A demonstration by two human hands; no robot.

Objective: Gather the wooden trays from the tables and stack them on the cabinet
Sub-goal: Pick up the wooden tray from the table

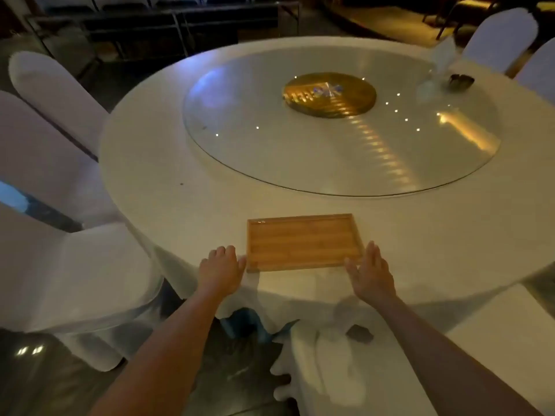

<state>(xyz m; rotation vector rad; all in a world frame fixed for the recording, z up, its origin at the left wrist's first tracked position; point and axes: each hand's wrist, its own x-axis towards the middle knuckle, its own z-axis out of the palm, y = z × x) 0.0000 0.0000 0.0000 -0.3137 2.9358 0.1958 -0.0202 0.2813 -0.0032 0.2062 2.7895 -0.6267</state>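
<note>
A flat rectangular wooden tray point(303, 241) lies near the front edge of a round table point(156, 181) covered in a white cloth. My left hand point(221, 270) is at the tray's near-left corner, fingers spread, its fingertips at the tray's edge. My right hand point(371, 273) is at the near-right corner, fingers straight, touching the right edge. Neither hand has lifted the tray. No cabinet is in view.
A glass turntable point(240, 139) with a gold centre disc point(329, 94) fills the table's middle. A folded napkin in a glass point(441, 60) and a dark small dish point(461, 81) stand at the far right. White-covered chairs point(69, 274) surround the table, left, right and below me.
</note>
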